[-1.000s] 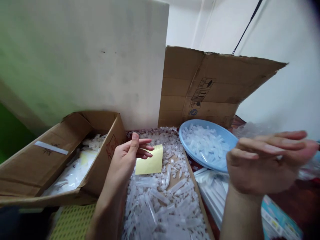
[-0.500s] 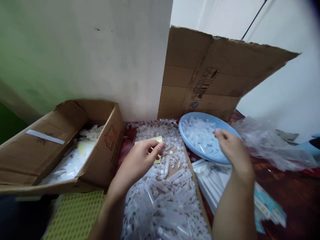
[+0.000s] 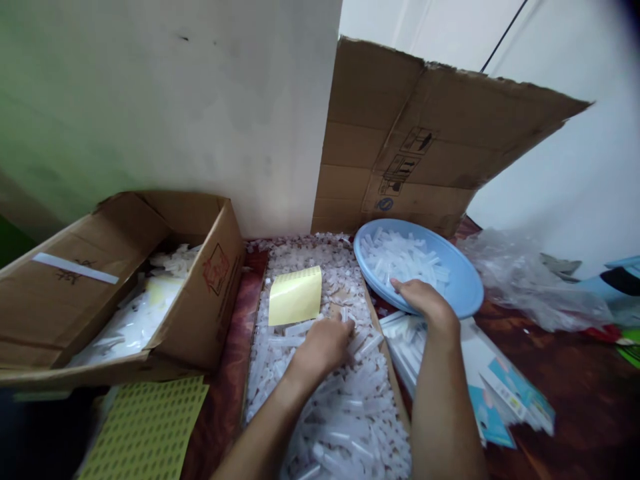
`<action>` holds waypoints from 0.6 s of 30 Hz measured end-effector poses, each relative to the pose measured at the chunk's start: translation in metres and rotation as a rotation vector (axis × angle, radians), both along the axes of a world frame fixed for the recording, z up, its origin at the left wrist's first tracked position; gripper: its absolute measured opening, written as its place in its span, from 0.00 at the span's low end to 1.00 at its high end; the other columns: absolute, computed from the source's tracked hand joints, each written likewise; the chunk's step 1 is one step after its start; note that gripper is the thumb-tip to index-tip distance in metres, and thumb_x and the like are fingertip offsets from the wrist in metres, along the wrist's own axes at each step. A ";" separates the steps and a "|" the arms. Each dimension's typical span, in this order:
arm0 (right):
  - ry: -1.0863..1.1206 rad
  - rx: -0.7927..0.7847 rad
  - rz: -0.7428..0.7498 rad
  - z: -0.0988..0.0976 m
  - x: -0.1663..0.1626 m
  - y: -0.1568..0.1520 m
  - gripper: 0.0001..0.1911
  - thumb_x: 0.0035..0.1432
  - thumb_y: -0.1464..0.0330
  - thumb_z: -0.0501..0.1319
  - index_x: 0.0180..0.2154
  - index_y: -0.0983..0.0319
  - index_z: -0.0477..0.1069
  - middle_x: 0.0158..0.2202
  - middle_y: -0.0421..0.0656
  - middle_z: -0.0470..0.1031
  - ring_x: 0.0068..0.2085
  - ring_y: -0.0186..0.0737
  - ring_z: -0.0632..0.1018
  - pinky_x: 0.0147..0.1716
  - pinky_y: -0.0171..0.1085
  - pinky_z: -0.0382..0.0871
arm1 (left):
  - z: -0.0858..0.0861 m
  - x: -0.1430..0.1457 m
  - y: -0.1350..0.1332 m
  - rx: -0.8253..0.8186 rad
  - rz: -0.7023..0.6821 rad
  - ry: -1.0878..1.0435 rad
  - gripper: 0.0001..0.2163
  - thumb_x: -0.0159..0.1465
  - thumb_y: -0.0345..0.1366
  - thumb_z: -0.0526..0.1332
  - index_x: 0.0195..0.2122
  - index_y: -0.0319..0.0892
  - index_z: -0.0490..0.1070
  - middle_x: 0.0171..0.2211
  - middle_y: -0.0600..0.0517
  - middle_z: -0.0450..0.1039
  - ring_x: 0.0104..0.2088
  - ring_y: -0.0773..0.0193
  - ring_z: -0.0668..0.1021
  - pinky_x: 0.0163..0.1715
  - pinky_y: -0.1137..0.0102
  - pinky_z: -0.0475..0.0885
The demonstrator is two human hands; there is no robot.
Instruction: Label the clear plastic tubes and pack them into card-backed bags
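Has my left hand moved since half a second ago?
Yes, down and right in view: your left hand covered part of the small yellow sheet; now it is below the sheet's lower right corner.

From my seat I'm getting a satiny round pale-blue plastic basin, glossy slim translucent plastic tubes, a smooth yellow rectangular paper sheet, a matt brown upright cardboard panel rough along its top edge, crinkled shiny clear plastic film and a wood-grained red-brown surface.
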State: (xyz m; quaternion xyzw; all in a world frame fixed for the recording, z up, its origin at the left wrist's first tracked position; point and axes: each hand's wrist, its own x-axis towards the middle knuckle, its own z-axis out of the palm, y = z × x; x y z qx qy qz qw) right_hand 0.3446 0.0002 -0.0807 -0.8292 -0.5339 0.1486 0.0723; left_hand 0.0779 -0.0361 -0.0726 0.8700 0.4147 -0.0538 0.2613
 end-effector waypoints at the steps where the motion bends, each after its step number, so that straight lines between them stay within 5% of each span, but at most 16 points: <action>1: -0.004 0.024 -0.010 0.002 -0.001 0.000 0.20 0.64 0.56 0.56 0.30 0.62 0.79 0.34 0.55 0.83 0.42 0.53 0.82 0.41 0.40 0.69 | -0.003 0.001 0.002 0.009 0.007 -0.004 0.19 0.58 0.41 0.72 0.50 0.43 0.77 0.47 0.42 0.79 0.45 0.48 0.82 0.42 0.64 0.75; 8: 0.008 0.270 -0.072 0.020 -0.016 0.002 0.15 0.60 0.57 0.60 0.41 0.61 0.71 0.34 0.50 0.80 0.36 0.51 0.80 0.34 0.40 0.67 | -0.002 -0.013 0.011 0.015 0.029 -0.008 0.08 0.60 0.38 0.68 0.40 0.46 0.83 0.39 0.44 0.83 0.42 0.50 0.83 0.39 0.66 0.73; 14: 0.299 0.476 0.062 0.043 -0.046 -0.003 0.20 0.64 0.62 0.55 0.55 0.61 0.65 0.29 0.42 0.80 0.22 0.41 0.76 0.29 0.37 0.67 | 0.004 -0.017 0.011 0.059 0.082 -0.021 0.07 0.61 0.33 0.66 0.38 0.43 0.84 0.36 0.41 0.83 0.40 0.51 0.84 0.39 0.66 0.73; 18: 0.247 0.484 0.135 0.055 -0.060 -0.006 0.22 0.65 0.66 0.51 0.58 0.59 0.68 0.36 0.46 0.82 0.24 0.41 0.77 0.32 0.39 0.69 | -0.003 -0.007 0.010 0.145 0.087 -0.053 0.12 0.69 0.34 0.57 0.43 0.38 0.81 0.40 0.36 0.81 0.44 0.48 0.83 0.44 0.62 0.73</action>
